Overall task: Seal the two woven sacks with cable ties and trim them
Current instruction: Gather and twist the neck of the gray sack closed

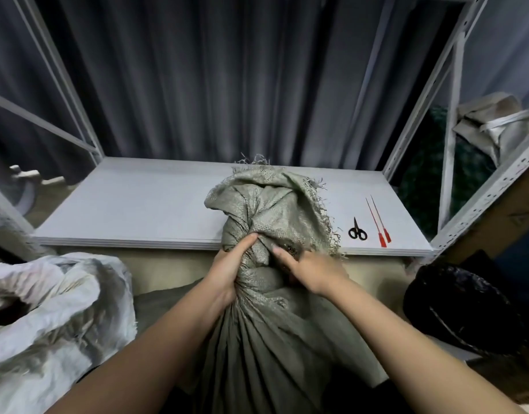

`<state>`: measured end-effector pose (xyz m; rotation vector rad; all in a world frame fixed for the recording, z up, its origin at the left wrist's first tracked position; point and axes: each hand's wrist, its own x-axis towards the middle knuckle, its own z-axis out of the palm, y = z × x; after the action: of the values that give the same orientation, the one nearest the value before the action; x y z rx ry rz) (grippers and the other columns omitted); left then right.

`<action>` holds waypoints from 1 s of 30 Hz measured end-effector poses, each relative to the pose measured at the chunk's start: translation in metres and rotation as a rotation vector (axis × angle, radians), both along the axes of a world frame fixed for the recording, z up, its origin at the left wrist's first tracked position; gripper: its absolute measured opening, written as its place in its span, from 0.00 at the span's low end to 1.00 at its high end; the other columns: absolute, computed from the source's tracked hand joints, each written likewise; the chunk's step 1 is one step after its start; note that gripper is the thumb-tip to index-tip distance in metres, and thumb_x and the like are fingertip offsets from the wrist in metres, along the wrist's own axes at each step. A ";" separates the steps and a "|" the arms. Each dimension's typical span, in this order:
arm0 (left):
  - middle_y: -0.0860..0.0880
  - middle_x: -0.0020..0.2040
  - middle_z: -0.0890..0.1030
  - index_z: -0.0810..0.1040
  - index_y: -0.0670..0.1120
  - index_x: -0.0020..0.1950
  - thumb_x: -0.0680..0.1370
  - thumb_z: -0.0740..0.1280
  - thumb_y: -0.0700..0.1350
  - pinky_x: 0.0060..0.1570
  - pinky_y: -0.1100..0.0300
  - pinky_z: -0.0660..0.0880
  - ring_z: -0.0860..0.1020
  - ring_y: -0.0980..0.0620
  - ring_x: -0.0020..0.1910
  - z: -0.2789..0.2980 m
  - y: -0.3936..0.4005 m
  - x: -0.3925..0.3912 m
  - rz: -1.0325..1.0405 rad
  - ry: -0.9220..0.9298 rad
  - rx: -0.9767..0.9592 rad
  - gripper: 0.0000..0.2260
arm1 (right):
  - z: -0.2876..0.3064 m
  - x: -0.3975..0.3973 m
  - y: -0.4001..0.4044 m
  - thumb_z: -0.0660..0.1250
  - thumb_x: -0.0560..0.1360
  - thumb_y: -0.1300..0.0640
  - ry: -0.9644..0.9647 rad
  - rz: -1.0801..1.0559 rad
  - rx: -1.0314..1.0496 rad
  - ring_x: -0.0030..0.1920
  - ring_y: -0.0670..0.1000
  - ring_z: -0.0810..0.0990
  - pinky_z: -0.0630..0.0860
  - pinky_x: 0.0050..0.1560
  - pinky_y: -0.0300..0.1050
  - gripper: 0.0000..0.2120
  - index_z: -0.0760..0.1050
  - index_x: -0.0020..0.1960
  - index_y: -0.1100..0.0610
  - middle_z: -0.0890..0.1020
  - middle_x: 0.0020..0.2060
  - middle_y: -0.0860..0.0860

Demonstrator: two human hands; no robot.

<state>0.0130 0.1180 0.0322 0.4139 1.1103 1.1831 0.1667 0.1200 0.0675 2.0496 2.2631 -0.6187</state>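
A grey-green woven sack [266, 330] stands in front of me, its frayed top bunched into a neck that leans on the shelf edge. My left hand [230, 264] grips the neck from the left, thumb up. From the right, my right hand [308, 264] presses and holds the gathered cloth. A white woven sack [54, 312] sits open at the lower left. Two red cable ties [378, 222] and small black scissors [357, 230] lie on the shelf board to the right of the sack.
The grey shelf board [143, 204] spans the middle, framed by metal rack uprights [454, 121] on both sides, with a dark curtain behind. A black bag [463, 309] sits at the lower right. A beige bag [496, 124] rests on the right rack.
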 end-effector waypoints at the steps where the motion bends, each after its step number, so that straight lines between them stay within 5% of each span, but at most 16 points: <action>1: 0.38 0.54 0.83 0.78 0.41 0.61 0.73 0.71 0.45 0.52 0.47 0.79 0.82 0.40 0.51 0.000 0.000 0.000 -0.012 -0.001 0.014 0.18 | -0.006 0.001 0.005 0.46 0.73 0.28 0.277 -0.118 -0.176 0.58 0.56 0.78 0.73 0.58 0.46 0.39 0.76 0.63 0.57 0.79 0.59 0.58; 4: 0.37 0.53 0.83 0.79 0.41 0.60 0.74 0.70 0.44 0.43 0.50 0.82 0.84 0.43 0.41 0.003 -0.003 0.000 -0.068 -0.028 0.048 0.16 | -0.016 0.001 0.015 0.53 0.74 0.32 1.017 -0.347 -0.428 0.51 0.48 0.78 0.73 0.49 0.41 0.26 0.73 0.62 0.48 0.80 0.56 0.52; 7: 0.38 0.51 0.84 0.79 0.42 0.60 0.73 0.71 0.44 0.42 0.52 0.82 0.83 0.44 0.38 0.002 -0.002 0.001 -0.125 0.005 0.051 0.16 | -0.026 -0.006 0.031 0.66 0.71 0.37 1.389 -0.511 -0.402 0.55 0.54 0.82 0.77 0.57 0.53 0.27 0.71 0.64 0.51 0.81 0.57 0.53; 9: 0.42 0.48 0.85 0.80 0.44 0.57 0.73 0.71 0.43 0.42 0.55 0.82 0.83 0.47 0.38 0.000 -0.002 0.000 -0.157 0.029 0.037 0.13 | -0.021 -0.014 0.041 0.69 0.74 0.50 1.522 -0.605 -0.166 0.54 0.55 0.81 0.78 0.56 0.56 0.22 0.67 0.63 0.57 0.80 0.55 0.53; 13: 0.45 0.43 0.83 0.79 0.45 0.49 0.73 0.72 0.39 0.37 0.60 0.79 0.80 0.51 0.33 0.002 -0.006 0.005 -0.225 0.195 0.096 0.07 | 0.017 -0.023 0.054 0.67 0.72 0.67 1.299 -0.481 0.414 0.42 0.49 0.75 0.72 0.48 0.41 0.14 0.68 0.54 0.58 0.75 0.40 0.49; 16: 0.43 0.43 0.82 0.79 0.46 0.45 0.70 0.74 0.36 0.38 0.60 0.77 0.79 0.47 0.39 0.003 -0.008 0.012 -0.205 0.306 0.190 0.08 | 0.039 -0.044 0.055 0.68 0.70 0.64 0.992 -0.148 0.617 0.49 0.53 0.77 0.72 0.52 0.43 0.15 0.71 0.56 0.61 0.80 0.48 0.54; 19: 0.43 0.47 0.84 0.82 0.45 0.49 0.69 0.75 0.43 0.40 0.58 0.76 0.81 0.46 0.43 0.005 -0.008 0.009 -0.212 0.211 0.144 0.09 | 0.054 -0.059 0.054 0.68 0.73 0.61 0.832 0.154 0.405 0.53 0.52 0.77 0.71 0.57 0.46 0.18 0.68 0.60 0.62 0.80 0.53 0.55; 22: 0.42 0.44 0.85 0.80 0.42 0.54 0.74 0.68 0.50 0.27 0.67 0.74 0.84 0.49 0.37 0.008 -0.007 0.003 -0.285 0.111 0.047 0.14 | 0.058 -0.050 0.061 0.62 0.74 0.66 0.757 0.336 0.012 0.56 0.49 0.77 0.70 0.57 0.43 0.13 0.63 0.56 0.58 0.80 0.52 0.51; 25: 0.43 0.32 0.83 0.77 0.40 0.48 0.79 0.56 0.49 0.21 0.69 0.71 0.80 0.52 0.24 0.011 -0.008 -0.002 -0.348 0.025 0.008 0.15 | 0.056 -0.038 0.063 0.64 0.70 0.61 0.483 0.530 0.071 0.67 0.53 0.71 0.65 0.68 0.51 0.15 0.68 0.55 0.51 0.76 0.63 0.53; 27: 0.45 0.28 0.81 0.76 0.40 0.44 0.79 0.54 0.48 0.21 0.68 0.72 0.78 0.52 0.21 0.011 -0.007 -0.007 -0.341 -0.009 0.015 0.15 | 0.051 -0.028 0.059 0.68 0.68 0.53 0.247 0.660 0.110 0.75 0.51 0.57 0.52 0.75 0.50 0.28 0.67 0.67 0.49 0.64 0.74 0.50; 30: 0.46 0.26 0.80 0.76 0.40 0.40 0.78 0.56 0.48 0.22 0.67 0.73 0.76 0.51 0.21 0.012 -0.008 -0.011 -0.343 -0.004 0.011 0.15 | 0.046 -0.015 0.051 0.70 0.62 0.38 -0.058 0.811 0.227 0.77 0.48 0.42 0.41 0.76 0.52 0.50 0.49 0.77 0.44 0.46 0.78 0.46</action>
<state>0.0021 0.1100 0.0441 0.5853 0.9830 0.8877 0.1522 0.1708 0.1134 0.9861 2.8932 -0.2378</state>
